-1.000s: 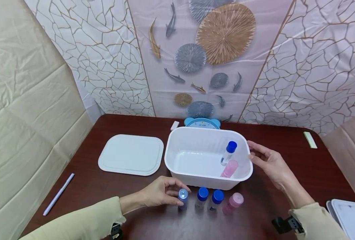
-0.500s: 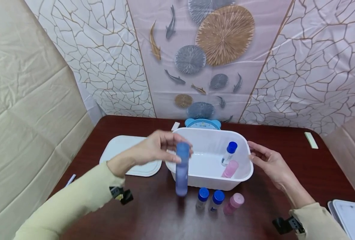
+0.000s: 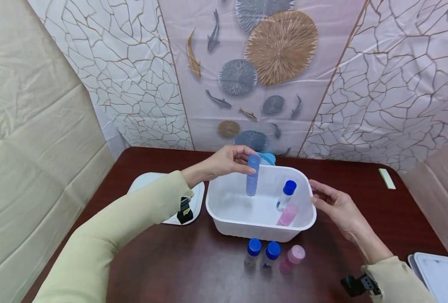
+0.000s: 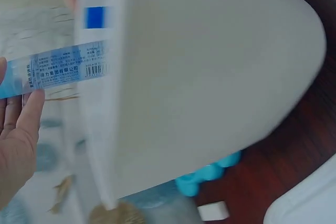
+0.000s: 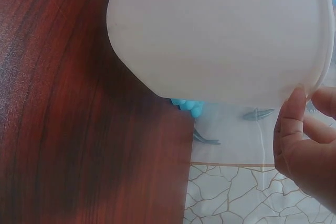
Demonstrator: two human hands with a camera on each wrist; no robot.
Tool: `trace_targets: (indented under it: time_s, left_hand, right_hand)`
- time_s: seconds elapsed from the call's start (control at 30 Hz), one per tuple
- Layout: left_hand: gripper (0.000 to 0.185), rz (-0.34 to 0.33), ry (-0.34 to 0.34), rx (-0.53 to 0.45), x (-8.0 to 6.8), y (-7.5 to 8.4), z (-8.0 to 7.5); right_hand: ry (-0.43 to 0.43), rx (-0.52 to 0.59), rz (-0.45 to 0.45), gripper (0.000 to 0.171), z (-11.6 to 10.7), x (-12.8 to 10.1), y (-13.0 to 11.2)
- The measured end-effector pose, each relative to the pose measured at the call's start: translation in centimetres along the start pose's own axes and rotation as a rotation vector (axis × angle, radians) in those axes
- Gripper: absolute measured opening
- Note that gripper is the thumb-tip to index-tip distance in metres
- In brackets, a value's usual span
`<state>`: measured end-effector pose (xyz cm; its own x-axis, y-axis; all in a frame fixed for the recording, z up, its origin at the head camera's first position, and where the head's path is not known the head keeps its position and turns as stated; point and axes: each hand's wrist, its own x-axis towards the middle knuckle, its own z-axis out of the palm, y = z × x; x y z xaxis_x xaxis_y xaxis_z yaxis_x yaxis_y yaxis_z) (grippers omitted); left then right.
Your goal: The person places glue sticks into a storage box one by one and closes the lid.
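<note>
My left hand point(image 3: 228, 162) pinches a slim, translucent blue bottle point(image 3: 252, 181) upright, its lower part down inside the white plastic bin point(image 3: 262, 229). Printed text and a barcode show on the blue bottle point(image 4: 68, 66) in the left wrist view, where thumb and fingers of the hand point(image 4: 18, 148) grip one end. My right hand point(image 3: 337, 208) holds the bin's right rim between thumb and fingers; the right wrist view shows that hand point(image 5: 307, 145) at the rim. Inside the bin, a blue-capped clear bottle point(image 3: 286, 195) leans near a pink bottle point(image 3: 287, 215).
In front of the bin stand two blue-capped bottles point(image 3: 252, 253) and a pink bottle point(image 3: 292, 259). A white lid point(image 3: 199, 195) lies left, partly behind my left arm. Behind the bin is a blue scale point(image 3: 267, 158). White lids or trays point(image 3: 440, 273) sit at far right.
My left hand has lifted the blue bottle off the table and carried it forward and right, over the front rim into the bin. The right hand has stayed at the rim.
</note>
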<state>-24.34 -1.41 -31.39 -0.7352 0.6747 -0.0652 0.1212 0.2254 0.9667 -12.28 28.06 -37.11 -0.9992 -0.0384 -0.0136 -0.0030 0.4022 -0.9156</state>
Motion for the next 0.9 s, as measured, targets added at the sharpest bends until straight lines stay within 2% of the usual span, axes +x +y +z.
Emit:
trace_targets:
  time_s: [0.13,0.3,0.43,0.63,0.77,0.9]
  left_hand:
    - [0.038,-0.061,-0.03,0.048,1.5,-1.3,0.8]
    - [0.036,-0.118,-0.062,0.087,2.4,-2.3,1.7]
    - [0.034,-0.129,-0.086,0.117,2.7,-2.8,2.4]
    - [0.034,-0.141,-0.058,0.153,3.1,-3.6,3.0]
    - [0.033,-0.165,-0.051,0.135,3.2,-4.0,3.5]
    - [0.033,-0.151,-0.042,0.124,3.3,-4.5,3.8]
  right_hand:
    - [-0.004,-0.005,0.017,0.056,0.1,0.0,0.0]
    - [-0.007,0.003,0.018,0.056,0.2,0.0,0.0]
    - [-0.006,-0.016,0.015,0.055,0.2,-0.1,-0.2]
    - [-0.002,-0.025,0.009,0.055,0.2,0.0,-0.4]
    - [0.001,-0.022,0.014,0.055,0.1,0.0,-0.3]
    - [0.004,-0.032,0.02,0.055,0.0,0.0,-0.2]
